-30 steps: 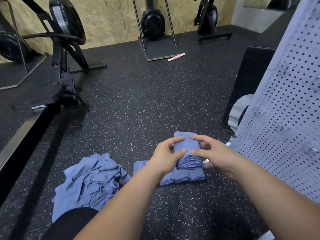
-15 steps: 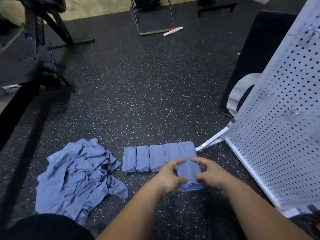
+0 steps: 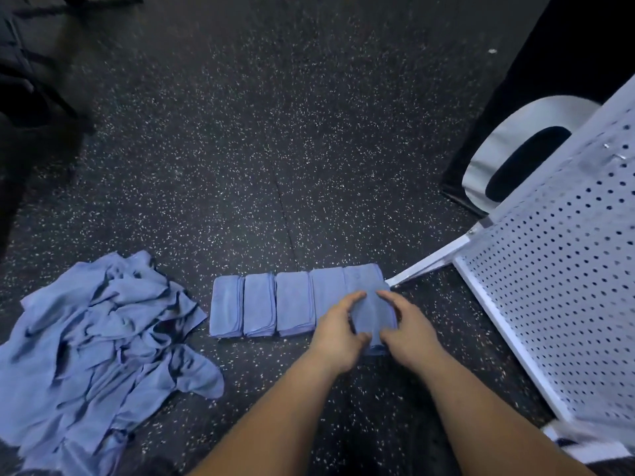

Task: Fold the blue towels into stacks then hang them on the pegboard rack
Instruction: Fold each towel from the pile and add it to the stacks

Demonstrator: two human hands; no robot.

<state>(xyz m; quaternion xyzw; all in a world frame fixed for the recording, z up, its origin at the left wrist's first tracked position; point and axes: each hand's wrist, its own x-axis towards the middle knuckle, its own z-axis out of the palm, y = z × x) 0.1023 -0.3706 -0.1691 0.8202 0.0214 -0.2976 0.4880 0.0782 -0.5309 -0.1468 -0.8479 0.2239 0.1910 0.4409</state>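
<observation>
The end towel stack (image 3: 369, 297), laid just left of the pegboard rack (image 3: 556, 286) with its long axis pointing away from the person, is clasped along both long sides by the curled fingers of the left hand (image 3: 338, 333) and the right hand (image 3: 407, 329), the latter nearer the rack.

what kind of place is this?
Probably a gym or workout room, not certain: speckled black rubber flooring, a heap of blue towels beside folded stacks, and a white pegboard rack. Dark shapes at top left are too cut off to identify.
</observation>
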